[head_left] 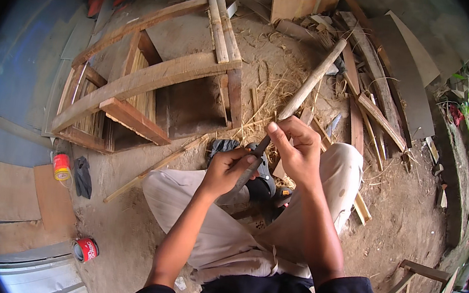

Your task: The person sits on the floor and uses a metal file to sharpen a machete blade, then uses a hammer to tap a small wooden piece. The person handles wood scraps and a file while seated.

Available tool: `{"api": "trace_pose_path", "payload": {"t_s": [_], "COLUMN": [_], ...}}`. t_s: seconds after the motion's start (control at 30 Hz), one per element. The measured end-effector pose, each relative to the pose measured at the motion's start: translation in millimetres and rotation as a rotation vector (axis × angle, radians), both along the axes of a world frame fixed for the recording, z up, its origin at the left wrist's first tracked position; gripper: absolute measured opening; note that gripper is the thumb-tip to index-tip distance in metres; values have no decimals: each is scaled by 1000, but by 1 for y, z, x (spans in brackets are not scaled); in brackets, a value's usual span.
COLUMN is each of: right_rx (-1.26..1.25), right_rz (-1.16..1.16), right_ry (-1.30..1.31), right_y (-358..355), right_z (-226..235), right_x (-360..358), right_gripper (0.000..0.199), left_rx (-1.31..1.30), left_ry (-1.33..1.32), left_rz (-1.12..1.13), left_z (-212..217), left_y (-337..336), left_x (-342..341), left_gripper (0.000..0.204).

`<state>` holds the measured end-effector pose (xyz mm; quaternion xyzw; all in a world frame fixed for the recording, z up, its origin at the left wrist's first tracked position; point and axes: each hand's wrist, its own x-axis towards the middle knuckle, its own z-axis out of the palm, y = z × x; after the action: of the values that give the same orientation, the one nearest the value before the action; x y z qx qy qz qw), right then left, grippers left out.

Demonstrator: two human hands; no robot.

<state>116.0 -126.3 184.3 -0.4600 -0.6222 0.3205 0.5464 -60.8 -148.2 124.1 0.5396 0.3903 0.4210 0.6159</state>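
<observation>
Between my knees, my left hand [229,171] is closed around a dark, narrow, blade-like strip [234,195], whose lower end juts out below my fingers. The strip slants up toward my right hand [295,152]. There, thumb and fingers are pinched together at its upper end; what lies inside that pinch is hidden. Just beyond the pinch begins a pale, rounded wooden pole [313,81], which runs up and right to the wood pile. Whether pole and strip are joined, I cannot tell. Around the pole's lower part, wood shavings [268,101] cover the ground.
A wooden frame [150,77] lies at the far left. Boards and offcuts [383,122] are heaped at the far right. At left are a red-and-yellow can [61,167], a dark cloth-like piece [82,177] and a red can [86,250]. Another small wooden frame [405,287] stands near right.
</observation>
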Motion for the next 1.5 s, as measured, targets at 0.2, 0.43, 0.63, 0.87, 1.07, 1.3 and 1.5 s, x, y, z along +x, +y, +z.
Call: {"api": "trace_pose_path", "payload": {"t_s": [0.2,0.43,0.63,0.87,1.07,1.3,1.5], "right_rx": [-106,-85,-187,-159,-120,-335,-513], "right_rz": [-211,-369,-403,-466,-437,-477,-427], "right_ry": [239,-372,-560,-659,-554,-236,479], "right_y": [12,-45,-53,-43,-43,15,52], "right_z": [-51,-101,-118,-150,-140,-61,56], "right_x": [0,-2,-1,12,29,89,108], "right_gripper": [29,61,63,39,13,32,27], "left_rx": [-102,-46,56,186,152,115,146], "left_ry": [-26,-46,378,551,427,249,138], "left_rz": [95,85,231,290,132,29,26], "left_z": [3,-19,-51,-52,-38,-21,2], "left_y": [26,64,63,54,53,54,34], "left_x": [7,37,71,90,73,19,1], "left_gripper": [33,25,19,25,26,24,26]}}
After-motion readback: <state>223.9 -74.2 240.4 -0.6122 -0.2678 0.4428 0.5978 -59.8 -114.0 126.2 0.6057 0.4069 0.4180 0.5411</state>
